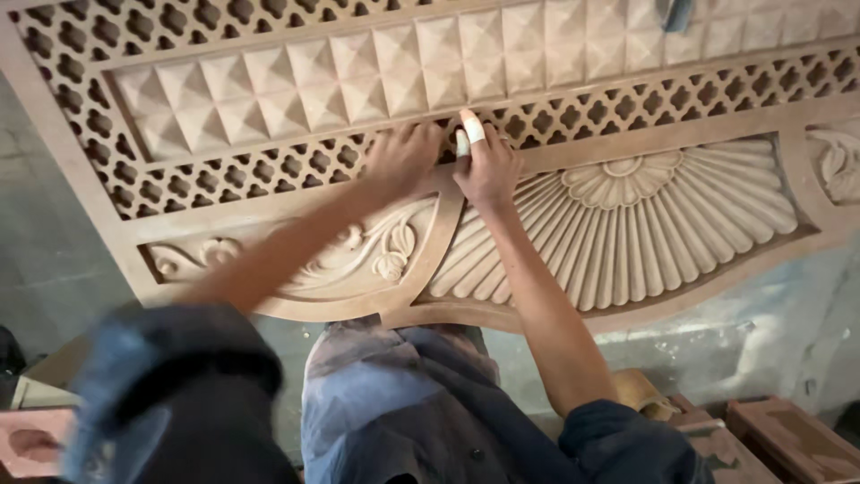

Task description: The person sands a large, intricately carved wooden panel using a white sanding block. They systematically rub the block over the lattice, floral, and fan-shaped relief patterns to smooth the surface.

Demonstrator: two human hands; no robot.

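Both hands press side by side on the carved wooden panel point(502, 170), the left hand point(403, 154) flat with fingers spread over the pierced lattice band point(269, 170), the right hand point(486, 166) closed around a small pale piece, seemingly sandpaper, its forefinger taped white. The lattice bars look thin, so hard or uneven pressure could snap one or round off crisp edges. The panel leans near the person's lap point(394, 394) and could slide if pushed sideways toward the fan-shaped fluting point(645, 224).
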